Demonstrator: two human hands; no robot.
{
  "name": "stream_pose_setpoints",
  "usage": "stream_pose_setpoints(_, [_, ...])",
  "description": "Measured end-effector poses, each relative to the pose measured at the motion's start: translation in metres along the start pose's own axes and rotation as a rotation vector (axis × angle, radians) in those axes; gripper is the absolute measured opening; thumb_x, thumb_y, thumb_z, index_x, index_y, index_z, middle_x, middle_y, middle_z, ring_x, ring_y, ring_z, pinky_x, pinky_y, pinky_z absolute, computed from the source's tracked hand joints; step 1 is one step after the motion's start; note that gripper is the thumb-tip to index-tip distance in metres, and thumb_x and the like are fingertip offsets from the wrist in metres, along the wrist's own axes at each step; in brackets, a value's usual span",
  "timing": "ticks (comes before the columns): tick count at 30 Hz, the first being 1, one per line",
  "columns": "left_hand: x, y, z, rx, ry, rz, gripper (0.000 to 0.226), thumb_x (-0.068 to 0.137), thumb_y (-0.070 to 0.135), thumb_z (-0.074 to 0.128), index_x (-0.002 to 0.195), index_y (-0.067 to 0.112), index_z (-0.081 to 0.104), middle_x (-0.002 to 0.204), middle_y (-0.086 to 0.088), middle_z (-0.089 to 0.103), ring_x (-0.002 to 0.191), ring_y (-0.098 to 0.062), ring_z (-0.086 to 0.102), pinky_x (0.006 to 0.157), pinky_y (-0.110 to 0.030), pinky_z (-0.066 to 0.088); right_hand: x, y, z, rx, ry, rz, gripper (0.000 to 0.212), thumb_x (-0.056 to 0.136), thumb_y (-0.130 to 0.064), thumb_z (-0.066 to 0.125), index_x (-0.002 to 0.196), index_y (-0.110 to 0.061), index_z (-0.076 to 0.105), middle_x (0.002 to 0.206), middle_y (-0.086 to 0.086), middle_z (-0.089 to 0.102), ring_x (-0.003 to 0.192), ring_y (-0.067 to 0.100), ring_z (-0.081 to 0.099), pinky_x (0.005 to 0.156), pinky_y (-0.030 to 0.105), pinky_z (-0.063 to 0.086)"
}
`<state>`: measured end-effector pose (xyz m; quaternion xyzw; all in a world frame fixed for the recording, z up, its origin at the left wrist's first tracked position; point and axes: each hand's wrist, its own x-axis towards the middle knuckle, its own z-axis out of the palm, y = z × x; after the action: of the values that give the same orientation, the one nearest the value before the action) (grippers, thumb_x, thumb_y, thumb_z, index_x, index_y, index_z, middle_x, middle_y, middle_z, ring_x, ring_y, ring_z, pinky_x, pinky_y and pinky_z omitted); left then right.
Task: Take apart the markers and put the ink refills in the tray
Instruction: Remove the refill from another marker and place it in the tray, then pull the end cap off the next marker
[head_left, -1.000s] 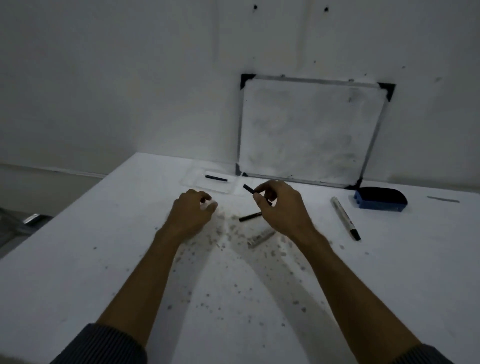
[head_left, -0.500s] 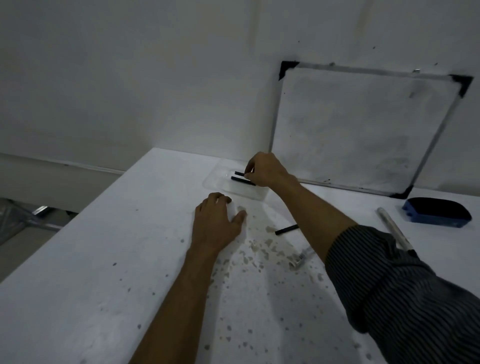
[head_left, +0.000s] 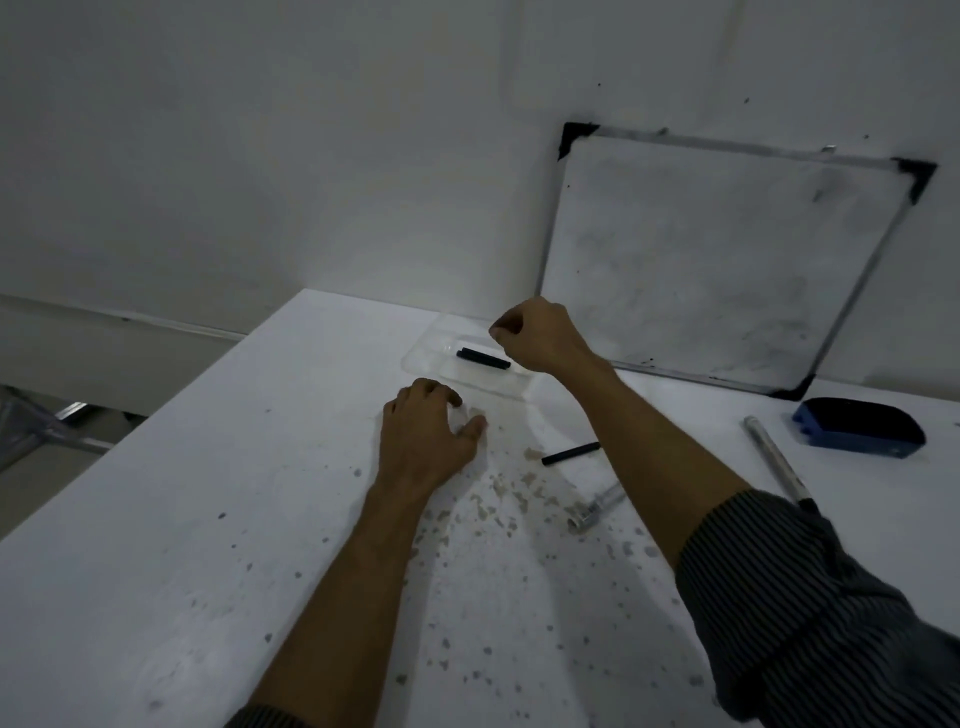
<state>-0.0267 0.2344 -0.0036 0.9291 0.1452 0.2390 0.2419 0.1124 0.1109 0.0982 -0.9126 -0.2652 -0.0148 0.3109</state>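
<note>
A clear plastic tray (head_left: 423, 356) sits at the far side of the white table, by the wall. Two black ink refills (head_left: 482, 358) lie side by side in it. My right hand (head_left: 537, 338) hovers just above the tray's right part, fingers curled in, with nothing visible in them. My left hand (head_left: 423, 439) rests palm down on the table in front of the tray, fingers loosely spread. A black stick-like piece (head_left: 570, 453) lies on the table under my right forearm. Near it lies an empty clear marker barrel (head_left: 597, 512). A whole marker (head_left: 771, 454) lies further right.
A whiteboard (head_left: 717, 260) leans on the wall behind the tray. A blue eraser (head_left: 857, 428) lies at the right. The table top is speckled with stains around my arms. The table's left edge (head_left: 156, 415) drops off to the floor.
My right hand carried a black refill from the table's middle to the tray and let it go there. It now hangs closed just above the tray. My left hand settled flat.
</note>
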Motion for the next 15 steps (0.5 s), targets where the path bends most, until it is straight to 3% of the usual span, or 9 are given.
stream_pose_setpoints(4, [-0.002,0.015,-0.004,0.022,0.028,0.041,0.034,0.084,0.052,0.072,0.096,0.020,0.075,0.099,0.003,0.076,0.098,-0.023,0.066,0.090,-0.040,0.044,-0.064,0.009,-0.028,0.061,0.074,-0.095,0.023,0.097,-0.030,0.063,0.108,-0.017,0.078,0.102,-0.003,0.078,0.080,0.001,0.062,0.066,0.003,0.038])
stream_pose_setpoints(8, [-0.015,0.039,-0.001,-0.051,0.008,0.125,0.028,0.090,0.044,0.070,0.103,0.019,0.074,0.106,0.002,0.075,0.103,-0.022,0.064,0.093,-0.039,0.043,-0.120,0.042,-0.040,0.006,0.014,-0.095,0.019,0.096,-0.031,0.065,0.107,-0.023,0.079,0.099,-0.010,0.075,0.065,-0.013,0.056,0.059,-0.001,0.037])
stream_pose_setpoints(11, [-0.027,0.044,0.004,-0.070,-0.072,0.147,0.038,0.089,0.043,0.069,0.115,0.016,0.073,0.119,-0.003,0.072,0.111,-0.026,0.063,0.098,-0.042,0.046,-0.137,0.074,-0.038,-0.101,-0.068,-0.054,0.022,0.095,-0.028,0.067,0.115,-0.025,0.074,0.110,-0.006,0.070,0.072,0.000,0.056,0.066,0.005,0.037])
stream_pose_setpoints(15, [-0.034,0.039,0.002,-0.097,-0.110,0.137,0.046,0.082,0.049,0.069,0.111,0.014,0.077,0.116,-0.003,0.075,0.109,-0.027,0.066,0.096,-0.039,0.051,-0.138,0.094,-0.033,-0.208,-0.111,-0.032,0.029,0.090,-0.033,0.071,0.118,-0.028,0.075,0.116,0.001,0.066,0.097,0.016,0.062,0.088,0.031,0.049])
